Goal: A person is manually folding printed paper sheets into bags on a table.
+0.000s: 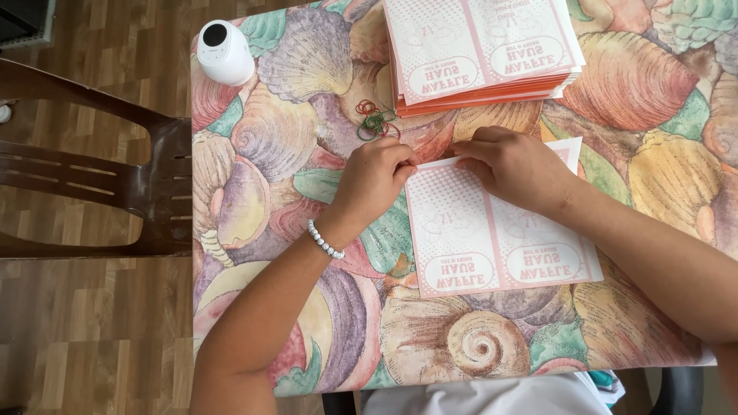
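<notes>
Pink-white sheet (492, 238) | top edge pinched | left hand (374, 180) | right hand (511, 165)

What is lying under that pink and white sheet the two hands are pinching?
Under the pink and white sheet only the shell-patterned tablecloth shows around its edges. Left hand and right hand cover its top edge; anything beneath is hidden.

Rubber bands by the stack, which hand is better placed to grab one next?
Left, probably. The left hand pinches the flat sheet's top edge just below the rubber bands. The right hand sits farther along that edge, on the sheet.
</notes>
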